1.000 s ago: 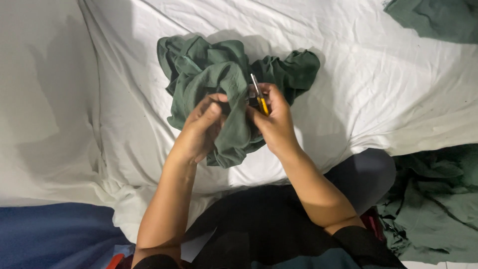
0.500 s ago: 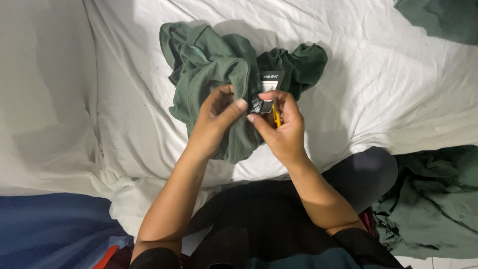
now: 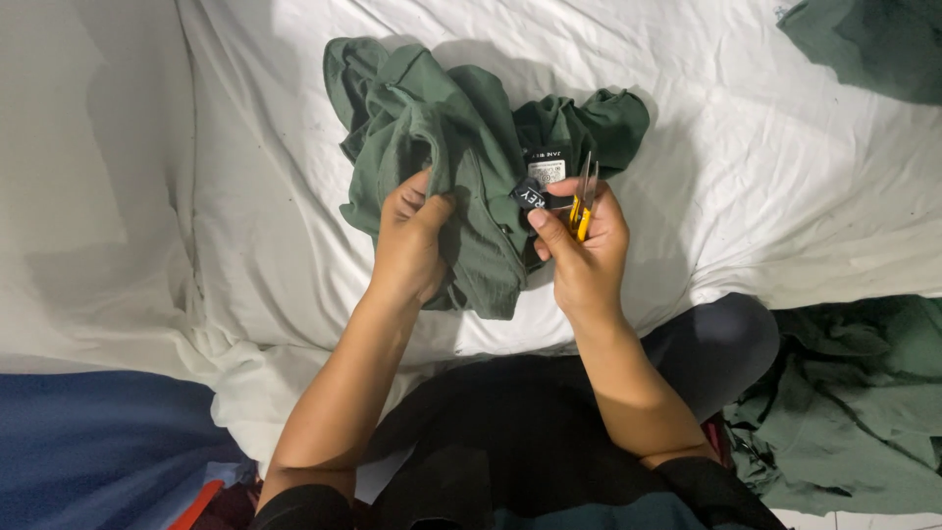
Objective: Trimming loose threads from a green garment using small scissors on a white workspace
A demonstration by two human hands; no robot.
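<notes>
Hands have parted since a moment ago: left hand point(image 3: 410, 240) grips the green garment point(image 3: 461, 167) on the white bedsheet point(image 3: 785, 196), right hand point(image 3: 581, 250) pinches its black label point(image 3: 528, 194) with yellow thread snips point(image 3: 582, 201) — best kept taut, blades clear of cloth.

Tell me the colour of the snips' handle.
Yellow: the snips in the right hand, seen in the head view.

Bed point(image 3: 785, 196) covered by wrinkled white sheet point(image 3: 255, 196). Crumpled green garment point(image 3: 461, 147) lies at centre of sheet. Second green cloth point(image 3: 868, 44) at far right corner. More green cloth point(image 3: 854, 402) heaped at near right edge. Blue fabric point(image 3: 98, 451) at near left.
</notes>
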